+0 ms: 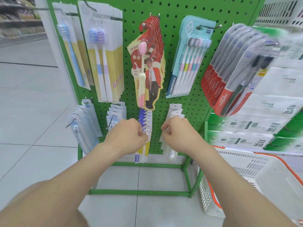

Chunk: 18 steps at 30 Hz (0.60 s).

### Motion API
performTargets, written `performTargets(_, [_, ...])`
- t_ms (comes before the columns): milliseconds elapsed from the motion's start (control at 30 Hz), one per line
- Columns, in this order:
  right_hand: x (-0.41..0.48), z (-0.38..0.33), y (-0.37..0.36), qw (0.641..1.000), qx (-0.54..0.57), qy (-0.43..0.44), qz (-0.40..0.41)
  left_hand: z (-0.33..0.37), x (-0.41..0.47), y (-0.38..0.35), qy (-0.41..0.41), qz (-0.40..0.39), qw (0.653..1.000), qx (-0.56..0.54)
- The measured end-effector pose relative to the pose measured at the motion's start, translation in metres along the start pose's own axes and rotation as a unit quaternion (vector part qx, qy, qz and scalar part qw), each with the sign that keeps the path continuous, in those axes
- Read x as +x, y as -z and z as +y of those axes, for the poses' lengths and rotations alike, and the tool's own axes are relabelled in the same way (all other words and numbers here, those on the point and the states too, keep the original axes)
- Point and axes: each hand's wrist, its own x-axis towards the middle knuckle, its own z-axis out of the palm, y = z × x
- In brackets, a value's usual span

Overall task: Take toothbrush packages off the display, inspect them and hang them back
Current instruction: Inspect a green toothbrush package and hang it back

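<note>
left hand (127,136) pinches the blue-yellow pack (145,149) hanging low on the green board (188,99). right hand (179,136) curls by the white pack (175,113), and i cannot tell if it grips. slide the pack straight along its hook rather than tugging down.

Green pegboard stand (131,15) on tiled floor (32,112). Upper hooks: blue single-brush packs (72,51), twin-brush packs (105,63), red figure-shaped packs (152,66), teal multi-brush pack (190,59), Colgate packs (229,76). Lower hooks: clear packs (85,123), blue-and-yellow packs (145,117), white packs (176,110).

Colgate packs (232,82) overhang right — basket (262,169) below.
</note>
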Motion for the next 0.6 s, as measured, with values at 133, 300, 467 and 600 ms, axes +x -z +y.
performTargets(133, [0.011, -0.008, -0.016, 1.0, -0.019, 0.012, -0.021, -0.013, -0.001, 0.003, -0.007, 0.0, 1.0, 0.026])
performTargets(300, [0.027, -0.015, -0.03, 0.998, -0.035, 0.043, -0.02, -0.025, 0.008, -0.003, -0.047, 0.015, 0.998, 0.027])
performTargets(467, [0.037, -0.021, -0.04, 0.996, -0.068, 0.053, -0.018, -0.025, 0.024, -0.012, -0.088, 0.023, 0.994, 0.053])
performTargets(600, [0.041, -0.024, -0.043, 0.995, -0.082, 0.058, -0.015, -0.023, 0.036, -0.016, -0.105, 0.001, 0.99, 0.091])
